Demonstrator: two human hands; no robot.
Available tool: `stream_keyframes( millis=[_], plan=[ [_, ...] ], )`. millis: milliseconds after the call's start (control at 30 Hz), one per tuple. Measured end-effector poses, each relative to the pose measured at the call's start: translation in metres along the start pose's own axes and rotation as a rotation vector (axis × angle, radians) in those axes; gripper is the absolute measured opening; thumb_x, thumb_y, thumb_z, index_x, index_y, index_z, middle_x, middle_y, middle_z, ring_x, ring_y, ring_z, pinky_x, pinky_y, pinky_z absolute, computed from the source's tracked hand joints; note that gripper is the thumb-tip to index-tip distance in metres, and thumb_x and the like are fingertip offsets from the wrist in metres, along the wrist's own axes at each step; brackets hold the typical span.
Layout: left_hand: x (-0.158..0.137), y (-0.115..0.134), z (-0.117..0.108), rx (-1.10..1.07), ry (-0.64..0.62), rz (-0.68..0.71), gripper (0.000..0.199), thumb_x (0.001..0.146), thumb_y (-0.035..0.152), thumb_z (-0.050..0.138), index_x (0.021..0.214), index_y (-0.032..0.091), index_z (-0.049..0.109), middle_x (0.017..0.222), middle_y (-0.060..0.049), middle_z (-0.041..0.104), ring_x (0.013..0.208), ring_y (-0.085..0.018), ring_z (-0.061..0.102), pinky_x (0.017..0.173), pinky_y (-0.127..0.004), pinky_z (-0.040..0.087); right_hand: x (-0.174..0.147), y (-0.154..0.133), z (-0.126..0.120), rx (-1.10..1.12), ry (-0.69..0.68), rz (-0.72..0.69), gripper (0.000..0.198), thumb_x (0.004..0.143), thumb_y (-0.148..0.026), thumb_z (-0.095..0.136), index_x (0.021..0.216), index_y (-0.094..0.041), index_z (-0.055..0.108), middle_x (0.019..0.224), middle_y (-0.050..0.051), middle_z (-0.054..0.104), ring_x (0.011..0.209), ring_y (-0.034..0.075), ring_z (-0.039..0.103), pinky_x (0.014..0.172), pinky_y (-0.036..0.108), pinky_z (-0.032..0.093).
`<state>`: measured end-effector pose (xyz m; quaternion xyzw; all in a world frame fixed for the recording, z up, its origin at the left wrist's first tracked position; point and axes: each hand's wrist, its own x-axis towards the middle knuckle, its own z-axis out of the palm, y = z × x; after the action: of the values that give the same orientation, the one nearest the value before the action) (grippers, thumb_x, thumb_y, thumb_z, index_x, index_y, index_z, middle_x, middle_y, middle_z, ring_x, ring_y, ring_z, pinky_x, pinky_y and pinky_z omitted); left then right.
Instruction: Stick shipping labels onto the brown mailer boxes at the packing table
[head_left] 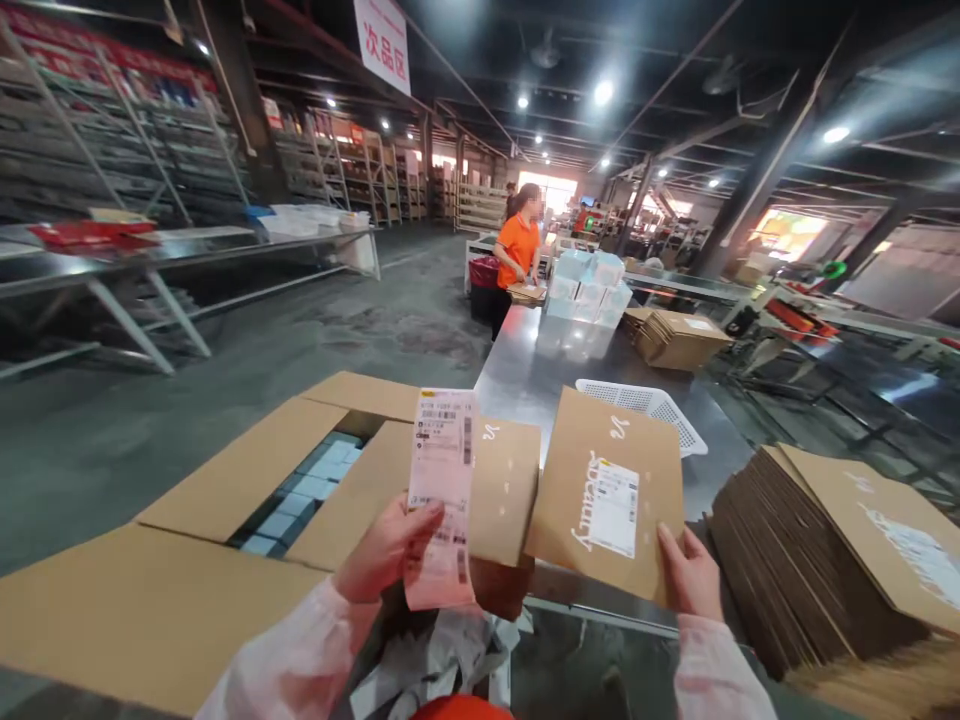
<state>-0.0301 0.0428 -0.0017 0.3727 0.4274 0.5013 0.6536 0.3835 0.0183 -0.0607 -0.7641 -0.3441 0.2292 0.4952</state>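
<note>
My left hand [397,545] pinches a strip of printed shipping labels [442,460], which hangs upright in front of me. In my right hand [688,570] is a flat cardboard mailer [559,470], gripped at its lower right edge, with white lettering and a white shipping label [619,508] on its face. Just behind the label strip, a stack of brown cardboard [510,475] shows at the table's near end. To the left of my left hand, a large open carton [225,480] holds several pale blue boxes [322,475].
A tall stack of flat cardboard mailers [795,550] stands at the right. On the metal table [517,355] are a white plastic basket [660,410], pale blue boxes [589,290] and more cardboard mailers [679,340]. A person in an orange shirt [517,250] stands at the far end, handling cardboard.
</note>
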Motion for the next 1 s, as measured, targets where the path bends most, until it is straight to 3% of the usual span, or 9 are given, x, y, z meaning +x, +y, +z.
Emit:
stream_keyframes(
  millis=[67,133,267,300,433,600,767,900,1000],
  plan=[
    [-0.013,-0.002,-0.002,-0.066,-0.046,-0.071,0.051,0.054,0.046,0.083,0.093,0.019,0.065,0.061,0.002,0.065,0.052,-0.015,0.061,0.051,-0.025,0.051,0.008,-0.004,-0.019,-0.201,0.117,0.022,0.081,0.047,-0.07,0.066,0.105,-0.012,0.062,0.112,0.025,0.064,0.103,0.039,0.061,0.078,0.05,0.051],
    [-0.022,-0.013,0.001,-0.057,-0.069,-0.089,0.056,0.056,0.045,0.083,0.101,0.019,0.063,0.074,-0.001,0.07,0.064,-0.018,0.065,0.058,-0.027,0.054,-0.008,-0.02,-0.005,-0.265,0.04,-0.035,0.086,0.035,-0.063,0.075,0.103,-0.012,0.063,0.117,0.028,0.06,0.106,0.042,0.057,0.082,0.055,0.048],
    [-0.029,-0.037,0.016,0.121,-0.242,-0.049,0.045,0.068,0.045,0.075,0.1,0.015,0.066,0.09,-0.007,0.072,0.083,-0.022,0.066,0.073,-0.03,0.053,-0.095,-0.07,0.083,0.158,-0.777,-0.254,0.086,0.046,-0.064,0.075,0.116,-0.019,0.058,0.115,0.015,0.065,0.096,0.031,0.063,0.076,0.042,0.054],
    [-0.029,-0.04,0.02,0.152,-0.313,-0.038,0.043,0.07,0.043,0.074,0.1,0.014,0.066,0.095,-0.009,0.072,0.088,-0.023,0.065,0.077,-0.031,0.052,-0.119,-0.08,0.103,0.271,-0.851,-0.243,0.074,0.056,-0.065,0.071,0.113,-0.019,0.059,0.108,0.013,0.068,0.092,0.029,0.065,0.076,0.041,0.054],
    [-0.021,-0.038,0.024,0.067,-0.257,0.065,0.045,0.068,0.039,0.077,0.103,0.014,0.064,0.102,-0.01,0.07,0.097,-0.023,0.063,0.087,-0.032,0.048,-0.166,-0.093,0.143,0.373,-0.841,-0.188,0.05,0.071,-0.061,0.064,0.092,-0.016,0.067,0.092,0.011,0.073,0.087,0.027,0.067,0.081,0.04,0.054],
    [-0.009,-0.039,0.021,0.01,0.079,0.076,0.044,0.057,0.05,0.08,0.068,0.01,0.064,0.064,-0.003,0.065,0.06,-0.014,0.056,0.062,-0.026,0.044,-0.135,-0.112,0.148,0.251,-0.868,-0.26,0.059,0.059,-0.062,0.073,0.095,-0.015,0.07,0.093,0.013,0.073,0.085,0.028,0.069,0.076,0.038,0.056],
    [-0.008,-0.058,0.028,0.029,0.164,0.149,0.043,0.06,0.051,0.077,0.071,0.01,0.065,0.065,-0.001,0.062,0.063,-0.013,0.052,0.065,-0.025,0.041,-0.121,-0.137,0.146,0.036,-0.907,-0.413,0.041,0.07,-0.059,0.065,0.08,-0.021,0.076,0.079,0.007,0.075,0.075,0.025,0.069,0.069,0.032,0.056],
    [-0.002,-0.078,0.027,0.04,0.365,0.175,0.049,0.06,0.053,0.075,0.051,0.015,0.046,0.049,0.007,0.041,0.051,-0.007,0.036,0.051,-0.021,0.03,-0.123,-0.126,0.152,-0.037,-0.856,-0.442,0.032,0.072,-0.052,0.063,0.08,-0.024,0.077,0.082,0.006,0.075,0.077,0.025,0.069,0.069,0.032,0.055],
    [0.006,-0.088,0.02,-0.068,0.255,0.094,0.044,0.054,0.047,0.081,0.059,0.014,0.054,0.054,0.005,0.048,0.053,-0.008,0.042,0.054,-0.021,0.034,-0.108,-0.114,0.174,-0.042,-0.785,-0.525,0.027,0.07,-0.048,0.066,0.072,-0.023,0.076,0.087,0.008,0.073,0.084,0.025,0.067,0.077,0.035,0.053]
  ],
)
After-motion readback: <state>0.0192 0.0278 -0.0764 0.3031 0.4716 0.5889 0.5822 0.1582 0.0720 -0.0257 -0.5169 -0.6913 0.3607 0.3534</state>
